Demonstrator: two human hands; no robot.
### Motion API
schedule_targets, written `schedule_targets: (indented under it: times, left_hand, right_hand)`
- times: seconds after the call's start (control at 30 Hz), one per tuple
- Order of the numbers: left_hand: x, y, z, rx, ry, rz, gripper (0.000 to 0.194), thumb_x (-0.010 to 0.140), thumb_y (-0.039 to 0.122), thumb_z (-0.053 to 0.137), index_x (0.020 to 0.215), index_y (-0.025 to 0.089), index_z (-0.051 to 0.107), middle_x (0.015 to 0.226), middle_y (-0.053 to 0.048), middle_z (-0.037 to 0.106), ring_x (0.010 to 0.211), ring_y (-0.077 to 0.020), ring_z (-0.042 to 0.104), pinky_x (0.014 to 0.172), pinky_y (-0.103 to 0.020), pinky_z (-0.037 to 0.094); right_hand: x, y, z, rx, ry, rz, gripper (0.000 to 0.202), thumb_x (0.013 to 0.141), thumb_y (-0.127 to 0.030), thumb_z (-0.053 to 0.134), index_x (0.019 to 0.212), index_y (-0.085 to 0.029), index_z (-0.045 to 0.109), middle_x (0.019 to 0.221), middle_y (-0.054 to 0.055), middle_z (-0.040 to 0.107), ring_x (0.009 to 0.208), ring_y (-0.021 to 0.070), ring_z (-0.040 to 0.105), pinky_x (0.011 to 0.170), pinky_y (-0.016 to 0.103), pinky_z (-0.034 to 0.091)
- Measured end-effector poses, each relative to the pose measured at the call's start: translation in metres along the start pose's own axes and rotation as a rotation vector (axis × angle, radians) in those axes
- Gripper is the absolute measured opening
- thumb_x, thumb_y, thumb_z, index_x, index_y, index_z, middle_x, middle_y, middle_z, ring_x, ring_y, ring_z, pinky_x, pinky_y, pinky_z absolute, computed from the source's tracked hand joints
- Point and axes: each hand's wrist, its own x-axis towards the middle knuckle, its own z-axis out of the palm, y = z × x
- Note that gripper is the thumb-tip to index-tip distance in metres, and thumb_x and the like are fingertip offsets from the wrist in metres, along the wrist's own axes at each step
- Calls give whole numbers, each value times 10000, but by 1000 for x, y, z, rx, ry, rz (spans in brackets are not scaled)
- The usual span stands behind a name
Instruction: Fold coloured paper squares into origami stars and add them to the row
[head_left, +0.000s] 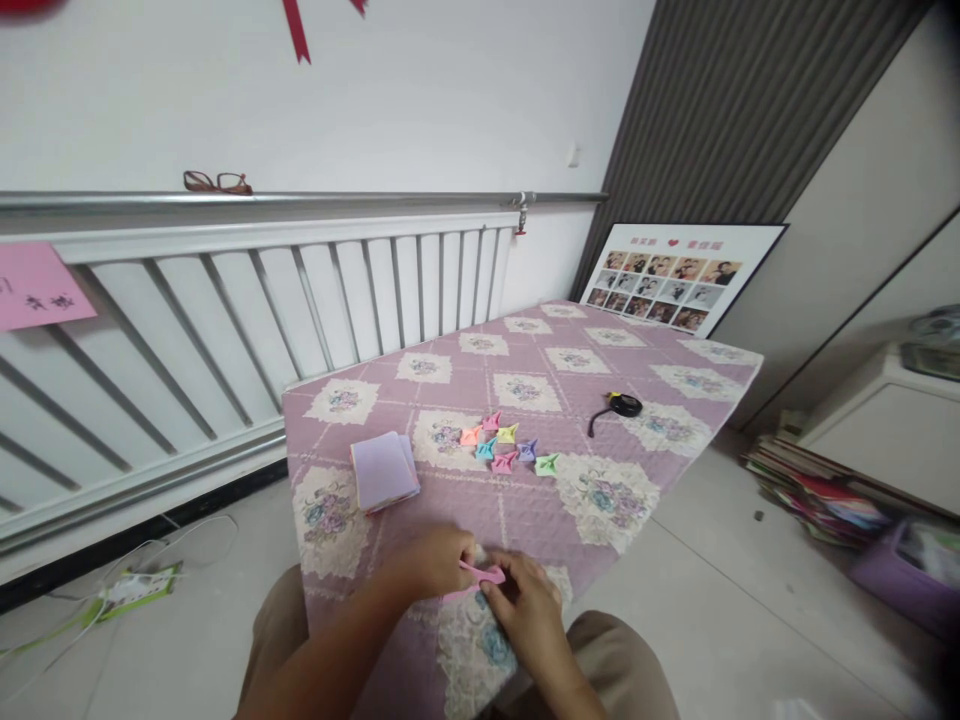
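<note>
A partly folded piece of pink paper [491,575] is between my two hands, low over the near end of the table. My left hand [439,562] is closed on its left side, fingers curled. My right hand [527,600] pinches its right end between thumb and fingers. Past my hands stand several small folded paper figures [504,462] in pink, orange, yellow, blue, purple and green, grouped close together. To the left lies a stack of square coloured paper [382,472] with a lilac sheet on top.
A black tape measure [624,404] with a strap lies on the flowered tablecloth [450,400]. A white radiator [390,290] runs along the left side; glasses [217,182] rest on the pipe above. A photo board [679,275] leans at the far end.
</note>
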Motion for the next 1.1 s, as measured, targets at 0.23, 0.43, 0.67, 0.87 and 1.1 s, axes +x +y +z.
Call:
schedule_targets:
  times: [0.23,0.43,0.67,0.87,1.1]
  left_hand:
    - [-32,7,3,-225,130,-48,38,757,227,556,769,202,530,647,64,506,607,-113,465,535,-215,304]
    - [-45,17,17,-634,321,-91,97,706,155,533,723,208,454,632,73,440,612,-111,443,576,-226,337]
    - [-53,17,29,-917,534,-83,301,673,169,601,964,212,539,797,20,594,698,-141,554,625,-243,413]
    - [-61,15,62,-1349,642,-161,576,679,480,738,1168,242,549,964,-57,647,819,-196,615,625,-257,439]
    - [-60,38,74,-1579,532,-238,557,543,611,826,902,213,674,765,-28,637,639,-150,572,561,-240,401]
  right_hand:
    - [9,-26,-4,282,-134,81,296,699,-439,669,865,-195,643,596,-42,579,534,134,519,527,250,412]
    - [4,-42,11,569,-107,167,516,613,-463,801,1017,-211,603,571,-83,525,516,110,484,524,225,373]
    - [-1,-60,15,584,-52,157,537,632,-472,812,1074,-228,627,610,-75,534,554,119,511,551,238,420]
    - [-2,-65,17,658,72,135,557,686,-481,802,1148,-253,589,758,-33,633,711,150,620,675,261,511]
    - [-11,-66,29,674,87,119,516,706,-435,799,1150,-256,605,816,-10,682,692,149,652,640,251,540]
